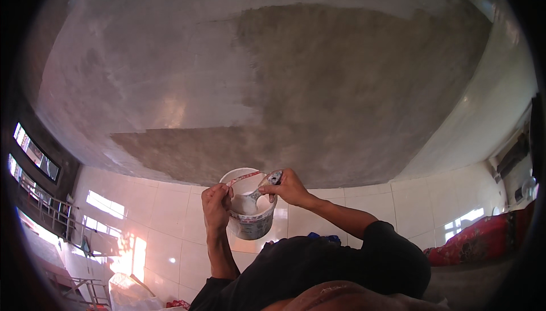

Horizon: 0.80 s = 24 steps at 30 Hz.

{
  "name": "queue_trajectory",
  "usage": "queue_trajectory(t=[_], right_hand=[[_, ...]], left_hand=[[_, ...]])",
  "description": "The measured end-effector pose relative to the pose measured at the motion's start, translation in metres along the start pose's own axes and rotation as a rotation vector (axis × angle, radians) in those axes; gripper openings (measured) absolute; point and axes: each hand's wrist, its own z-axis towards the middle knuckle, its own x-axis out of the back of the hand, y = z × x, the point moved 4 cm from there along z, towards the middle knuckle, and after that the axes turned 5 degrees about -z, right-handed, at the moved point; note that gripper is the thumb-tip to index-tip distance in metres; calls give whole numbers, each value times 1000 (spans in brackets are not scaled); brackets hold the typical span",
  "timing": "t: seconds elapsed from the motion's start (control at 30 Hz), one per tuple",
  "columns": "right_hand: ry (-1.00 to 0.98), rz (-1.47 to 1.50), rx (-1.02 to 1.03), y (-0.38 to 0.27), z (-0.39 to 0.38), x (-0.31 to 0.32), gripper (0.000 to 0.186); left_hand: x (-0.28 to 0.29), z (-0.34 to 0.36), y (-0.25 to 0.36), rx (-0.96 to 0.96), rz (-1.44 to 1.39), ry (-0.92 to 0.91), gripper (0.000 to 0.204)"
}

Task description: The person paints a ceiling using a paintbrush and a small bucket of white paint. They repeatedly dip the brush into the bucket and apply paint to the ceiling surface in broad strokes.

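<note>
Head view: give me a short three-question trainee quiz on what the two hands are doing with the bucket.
1. True or false: the left hand has its grip on the rim of the small white bucket.
2. What does the right hand hold? A) a roller B) a paintbrush C) a sponge
3. Fill in: the brush's head dips into the ____ paint inside the bucket.

Key:
1. True; the left hand grips the rim on its own side.
2. B; the handle sits in the right hand's grip and the bristles point down into the bucket.
3. White.
</note>
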Motion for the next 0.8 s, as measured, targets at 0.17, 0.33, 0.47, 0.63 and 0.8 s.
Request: queue_trajectory(t=[0.17,0.33,0.47,0.63,0.8], right_hand=[[215,-568,579,-9,-5,-2,13],[240,-825,776,-5,-10,-7,24],[296,-796,734,-19,-19,-7,22],[196,-261,187,-25,-19,5,14],[51,22,-20,-13,-14,1,10]], left_hand=[[-7,-2,9,26,-8,-47,27],[0,-5,7,28,57,-17,28],[-1,-4,6,-27,20,-7,28],[-15,-2,16,-27,-27,-55,28],[-11,-5,14,-24,-31,-37,27]])
